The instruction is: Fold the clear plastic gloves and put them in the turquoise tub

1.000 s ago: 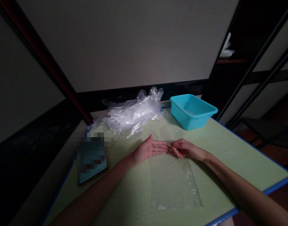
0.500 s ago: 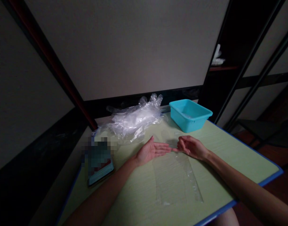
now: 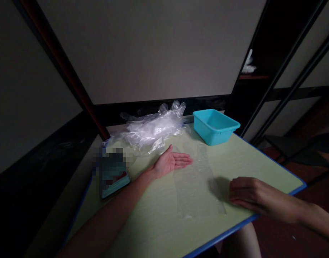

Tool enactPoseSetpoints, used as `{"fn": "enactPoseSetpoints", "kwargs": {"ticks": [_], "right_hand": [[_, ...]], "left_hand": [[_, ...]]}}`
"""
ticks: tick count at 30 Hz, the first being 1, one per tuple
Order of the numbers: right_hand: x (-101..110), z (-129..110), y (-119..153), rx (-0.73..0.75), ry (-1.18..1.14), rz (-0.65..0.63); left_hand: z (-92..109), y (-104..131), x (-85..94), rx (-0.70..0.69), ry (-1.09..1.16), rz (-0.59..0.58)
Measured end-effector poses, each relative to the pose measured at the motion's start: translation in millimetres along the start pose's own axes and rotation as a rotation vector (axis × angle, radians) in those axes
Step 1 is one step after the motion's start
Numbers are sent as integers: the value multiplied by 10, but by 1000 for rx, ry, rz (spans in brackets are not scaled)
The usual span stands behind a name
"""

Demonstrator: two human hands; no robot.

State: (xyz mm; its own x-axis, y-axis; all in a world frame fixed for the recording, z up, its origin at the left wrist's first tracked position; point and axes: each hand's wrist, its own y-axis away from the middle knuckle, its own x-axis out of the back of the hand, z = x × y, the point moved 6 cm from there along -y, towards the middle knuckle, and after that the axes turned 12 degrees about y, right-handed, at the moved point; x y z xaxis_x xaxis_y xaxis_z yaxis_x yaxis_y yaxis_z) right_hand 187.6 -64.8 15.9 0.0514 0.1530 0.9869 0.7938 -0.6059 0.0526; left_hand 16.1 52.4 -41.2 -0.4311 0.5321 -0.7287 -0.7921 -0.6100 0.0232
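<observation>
A clear disposable plastic glove (image 3: 195, 193) lies flat on the table, its cuff toward me and its faint finger ends pointing away. My left hand (image 3: 171, 162) rests palm up with fingers stretched out and thumb apart, holding nothing. Its fingertips reach over the upper left part of that glove. To the right of the cuff, my right hand (image 3: 254, 195) hovers near the front table edge, back upward and fingers curled together. Nothing shows in it, though its underside is hidden. Farther back is a heap of crumpled clear plastic gloves (image 3: 156, 129).
The pale green table (image 3: 151, 222) has a blue edge. A turquoise plastic basin (image 3: 215, 129) stands at the back right. At the left lies a dark, partly pixelated flat object (image 3: 114, 182). A wall panel (image 3: 153, 53) rises behind; a dark chair (image 3: 296, 150) stands at the right.
My right hand has moved away from my left fingertips, right and toward me, turning its back upward. My left hand stays open, palm up. The view has shifted slightly.
</observation>
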Motion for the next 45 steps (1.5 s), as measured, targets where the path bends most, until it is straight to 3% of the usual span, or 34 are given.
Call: {"fn": "enactPoseSetpoints", "kwargs": {"ticks": [9, 20, 29, 36, 41, 45], "right_hand": [[-136, -201, -5, 233, 364, 134], [-139, -340, 119, 396, 387, 331], [-212, -285, 117, 409, 360, 348], [-80, -165, 28, 269, 144, 352], [15, 122, -142, 2, -290, 276], [-22, 464, -294, -202, -637, 353]], "left_hand": [[-32, -5, -7, 37, -54, 11], [-24, -16, -8, 47, -9, 28], [-26, -18, 2, 44, -11, 17], [-38, -18, 23, 69, -7, 28], [-44, -28, 53, 70, -29, 51], [-51, -24, 61, 68, -53, 62]]}}
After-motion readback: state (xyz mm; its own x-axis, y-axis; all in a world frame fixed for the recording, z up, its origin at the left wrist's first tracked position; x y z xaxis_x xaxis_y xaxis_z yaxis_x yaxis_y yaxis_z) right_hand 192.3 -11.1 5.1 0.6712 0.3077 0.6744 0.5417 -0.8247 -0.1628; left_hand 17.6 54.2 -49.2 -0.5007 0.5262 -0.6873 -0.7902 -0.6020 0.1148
